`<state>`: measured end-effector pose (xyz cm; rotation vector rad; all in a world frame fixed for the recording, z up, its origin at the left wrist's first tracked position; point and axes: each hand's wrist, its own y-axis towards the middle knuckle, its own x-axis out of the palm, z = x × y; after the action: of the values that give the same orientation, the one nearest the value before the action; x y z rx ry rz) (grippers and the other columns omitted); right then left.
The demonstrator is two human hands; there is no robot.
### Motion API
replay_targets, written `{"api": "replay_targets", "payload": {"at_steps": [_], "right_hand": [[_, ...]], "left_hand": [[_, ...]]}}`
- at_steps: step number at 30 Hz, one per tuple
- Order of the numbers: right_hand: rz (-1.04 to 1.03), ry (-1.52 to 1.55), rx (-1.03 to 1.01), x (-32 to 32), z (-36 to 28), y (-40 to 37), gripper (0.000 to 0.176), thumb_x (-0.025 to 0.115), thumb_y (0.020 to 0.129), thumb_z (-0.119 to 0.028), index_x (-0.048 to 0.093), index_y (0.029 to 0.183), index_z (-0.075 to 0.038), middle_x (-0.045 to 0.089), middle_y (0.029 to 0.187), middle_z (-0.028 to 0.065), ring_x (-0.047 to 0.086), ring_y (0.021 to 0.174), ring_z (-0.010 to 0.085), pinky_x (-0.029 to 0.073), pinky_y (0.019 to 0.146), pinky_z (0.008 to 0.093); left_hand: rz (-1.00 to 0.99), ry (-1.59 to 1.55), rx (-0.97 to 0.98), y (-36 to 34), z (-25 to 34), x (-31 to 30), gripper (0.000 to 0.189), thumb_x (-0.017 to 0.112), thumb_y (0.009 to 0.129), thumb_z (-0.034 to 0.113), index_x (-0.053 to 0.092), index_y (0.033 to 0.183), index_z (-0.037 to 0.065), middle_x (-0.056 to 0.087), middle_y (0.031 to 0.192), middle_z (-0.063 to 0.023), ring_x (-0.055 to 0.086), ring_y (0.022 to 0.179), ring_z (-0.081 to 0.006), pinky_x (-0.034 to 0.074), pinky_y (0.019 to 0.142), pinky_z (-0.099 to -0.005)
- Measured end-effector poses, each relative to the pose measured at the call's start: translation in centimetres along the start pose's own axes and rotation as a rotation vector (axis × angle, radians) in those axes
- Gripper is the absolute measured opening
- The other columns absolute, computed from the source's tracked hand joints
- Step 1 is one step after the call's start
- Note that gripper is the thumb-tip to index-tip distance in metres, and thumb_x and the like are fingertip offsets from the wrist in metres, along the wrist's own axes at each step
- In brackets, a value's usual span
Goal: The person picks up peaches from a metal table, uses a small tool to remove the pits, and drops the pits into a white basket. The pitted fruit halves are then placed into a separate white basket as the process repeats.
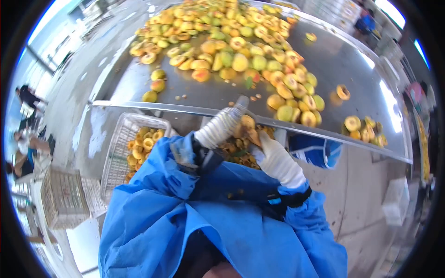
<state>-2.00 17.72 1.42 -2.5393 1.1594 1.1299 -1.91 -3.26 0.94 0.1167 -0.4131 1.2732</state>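
Note:
My left hand, in a white ribbed glove, is closed in front of the table edge. A greyish, tube-like end sticks out past its fingers; I cannot make out what it is. Between the two hands is a yellow peach piece, next to the left fingers. In a white glove, my right hand pinches a brownish-orange peach half. Directly below the hands, cut peach halves fill a container that my arms partly hide.
A metal table carries a large heap of peaches, many halved. A white crate of halves stands at left, a blue container under the edge at right. Another crate is farther left. People are in the background.

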Motion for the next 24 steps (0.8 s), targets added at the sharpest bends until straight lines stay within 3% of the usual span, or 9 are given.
{"api": "replay_targets", "payload": {"at_steps": [3, 6, 7, 9, 13, 15, 17, 20, 24], "right_hand": [[0.054, 0.036, -0.165, -0.2, 2.0, -0.1, 0.04, 0.048, 0.099, -0.023, 0.054, 0.128, 0.003, 0.06, 0.125, 0.0224, 0.055, 0.12, 0.0366, 0.043, 0.102, 0.0403], [0.12, 1.061, 0.236, 1.0, -1.2, 0.1, 0.048, 0.051, 0.101, -0.026, 0.041, 0.143, -0.003, 0.062, 0.113, 0.0095, 0.06, 0.1, 0.0138, 0.05, 0.09, 0.0303], [0.114, 1.117, 0.307, 0.5, -1.2, -0.1, 0.048, 0.051, 0.101, -0.026, 0.041, 0.143, -0.003, 0.062, 0.112, 0.0091, 0.06, 0.098, 0.0134, 0.05, 0.088, 0.0299], [0.044, 1.043, 0.341, -0.1, -1.9, -0.3, 0.048, 0.052, 0.101, -0.026, 0.041, 0.143, -0.005, 0.061, 0.109, 0.0082, 0.058, 0.094, 0.0126, 0.049, 0.083, 0.0292], [-0.102, 0.928, 0.338, -0.5, -3.2, -0.1, 0.049, 0.054, 0.101, -0.027, 0.041, 0.144, -0.008, 0.06, 0.103, 0.0065, 0.056, 0.085, 0.011, 0.047, 0.074, 0.0277], [-0.166, 0.892, 0.335, -0.6, -3.9, -0.2, 0.049, 0.056, 0.101, -0.027, 0.041, 0.144, -0.009, 0.059, 0.101, 0.0056, 0.054, 0.081, 0.0102, 0.046, 0.069, 0.027], [-0.202, 0.872, 0.334, -0.9, -4.3, -0.4, 0.049, 0.057, 0.101, -0.028, 0.042, 0.144, -0.011, 0.059, 0.098, 0.0047, 0.053, 0.077, 0.0093, 0.045, 0.064, 0.0262], [-0.199, 0.853, 0.398, -0.6, -5.1, -0.3, 0.049, 0.057, 0.101, -0.028, 0.042, 0.144, -0.01, 0.059, 0.097, 0.0041, 0.052, 0.075, 0.009, 0.045, 0.062, 0.0259], [-0.147, 0.851, 0.516, 0.0, -5.2, -0.4, 0.048, 0.055, 0.102, -0.029, 0.042, 0.144, -0.008, 0.059, 0.097, 0.0038, 0.053, 0.075, 0.0092, 0.045, 0.063, 0.026]], "left_hand": [[-0.124, -0.084, 0.256, -0.4, -0.1, 0.9, 0.045, 0.05, 0.101, 0.043, 0.062, 0.115, 0.001, 0.068, 0.1, -0.0111, 0.065, 0.094, -0.0211, 0.052, 0.084, -0.0327], [0.358, 0.434, 0.596, 1.4, -2.2, 2.8, 0.04, 0.057, 0.1, 0.032, 0.056, 0.131, 0.006, 0.06, 0.123, -0.0073, 0.056, 0.115, -0.0203, 0.044, 0.1, -0.0321], [0.319, 0.056, 0.551, 3.5, -4.4, 2.9, 0.036, 0.059, 0.099, 0.029, 0.056, 0.127, 0.007, 0.063, 0.102, -0.0064, 0.057, 0.1, -0.0146, 0.047, 0.091, -0.0319], [0.529, -0.021, 0.536, 4.9, -4.5, 4.0, 0.039, 0.058, 0.098, 0.036, 0.058, 0.122, 0.006, 0.065, 0.094, -0.0044, 0.06, 0.093, -0.0128, 0.05, 0.081, -0.0309], [0.289, 0.158, 0.135, 3.2, -1.6, 1.5, 0.042, 0.059, 0.095, 0.046, 0.064, 0.106, 0.006, 0.061, 0.069, -0.0056, 0.062, 0.065, -0.0205, 0.048, 0.054, -0.037], [0.236, 0.335, 0.274, 2.6, -2.1, 0.5, 0.047, 0.058, 0.095, 0.05, 0.064, 0.108, 0.005, 0.06, 0.067, -0.006, 0.062, 0.065, -0.0204, 0.048, 0.057, -0.0366], [0.226, 0.306, -0.008, 0.3, 1.0, 1.0, 0.05, 0.06, 0.094, 0.05, 0.061, 0.114, 0.004, 0.06, 0.073, -0.0041, 0.059, 0.068, -0.0183, 0.049, 0.062, -0.0342], [0.255, 0.097, 0.366, 0.0, 0.1, 2.2, 0.048, 0.058, 0.095, 0.049, 0.062, 0.108, 0.003, 0.058, 0.076, -0.0004, 0.053, 0.071, -0.0124, 0.046, 0.066, -0.0282], [0.422, 0.123, 0.351, 1.5, -1.1, 2.5, 0.043, 0.063, 0.092, 0.044, 0.065, 0.104, 0.002, 0.064, 0.086, -0.0024, 0.056, 0.079, -0.0126, 0.047, 0.07, -0.029]]}}
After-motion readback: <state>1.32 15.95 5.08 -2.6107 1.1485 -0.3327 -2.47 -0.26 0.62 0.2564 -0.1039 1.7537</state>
